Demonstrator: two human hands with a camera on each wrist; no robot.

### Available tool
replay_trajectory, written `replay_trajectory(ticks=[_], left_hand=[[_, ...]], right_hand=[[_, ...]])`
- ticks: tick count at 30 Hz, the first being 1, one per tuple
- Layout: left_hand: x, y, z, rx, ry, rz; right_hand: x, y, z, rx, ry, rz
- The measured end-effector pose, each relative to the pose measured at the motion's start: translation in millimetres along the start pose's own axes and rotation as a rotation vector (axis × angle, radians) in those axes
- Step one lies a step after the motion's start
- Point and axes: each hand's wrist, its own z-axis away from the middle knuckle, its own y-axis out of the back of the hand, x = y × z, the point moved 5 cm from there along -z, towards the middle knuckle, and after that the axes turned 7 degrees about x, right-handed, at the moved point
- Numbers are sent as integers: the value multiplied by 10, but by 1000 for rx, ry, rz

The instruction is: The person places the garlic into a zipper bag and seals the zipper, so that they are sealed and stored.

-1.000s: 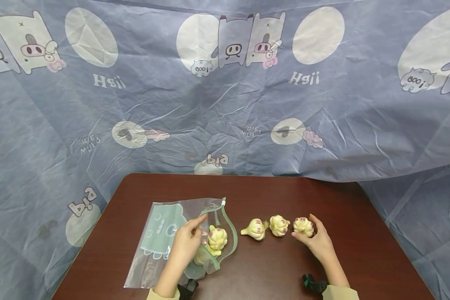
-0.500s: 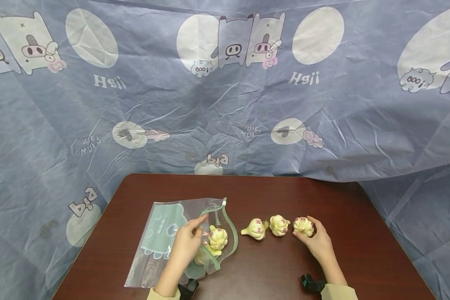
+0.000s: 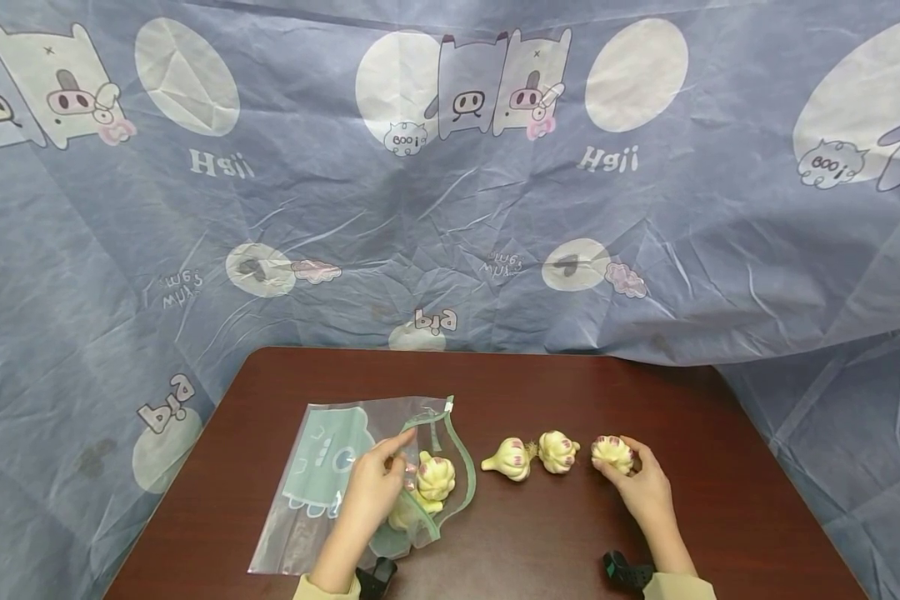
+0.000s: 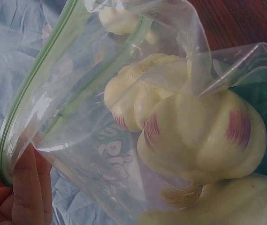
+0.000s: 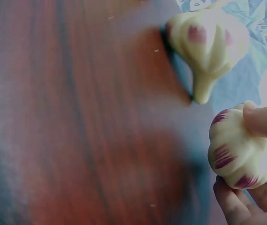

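My left hand (image 3: 377,479) pinches the green-edged rim of a clear zip bag (image 4: 39,70), holding its mouth apart. Several garlic bulbs (image 4: 203,136) with purple streaks lie inside the bag, which is spread on the table's left part. Over on the right, my right hand (image 3: 645,485) grips another garlic bulb (image 5: 239,150) between thumb and fingers. Two more bulbs rest on the table between bag and right hand: one garlic bulb (image 3: 512,459) with its stem pointing left, and a second garlic bulb (image 3: 558,452) touching or almost touching it.
The dark brown table (image 3: 540,550) has its far edge near a blue patterned cloth (image 3: 450,208) that hangs behind it. A pale teal print (image 3: 326,458) covers part of the bag. Each wrist wears a black strap.
The bulb in my right hand has turned and shifted slightly to the right, away from the two loose bulbs. My left hand and the bag have hardly moved.
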Motion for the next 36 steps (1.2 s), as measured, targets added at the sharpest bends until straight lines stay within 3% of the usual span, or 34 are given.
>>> replay_trajectory(ticks=[6,12,18,23,30,36], left_hand=[[16,-4,2,1,-6,6],[23,-1,5,2,-9,10],[21,-1,4,5,-13,10],[15,-9,-5,2,-9,4],[19,-8,2,-2,-6,5],[25,-5,8,-1,-11,7]], right_hand=[[-116,113,27,54,-11,-98],[-376,142,122,63,5,-289],[-705,105,266,5,57,-444],[-976,41,400,-49,162,-532],[-1259,-118,538,-140,283,-587],[-1416,-370,670,-270,300,-625]])
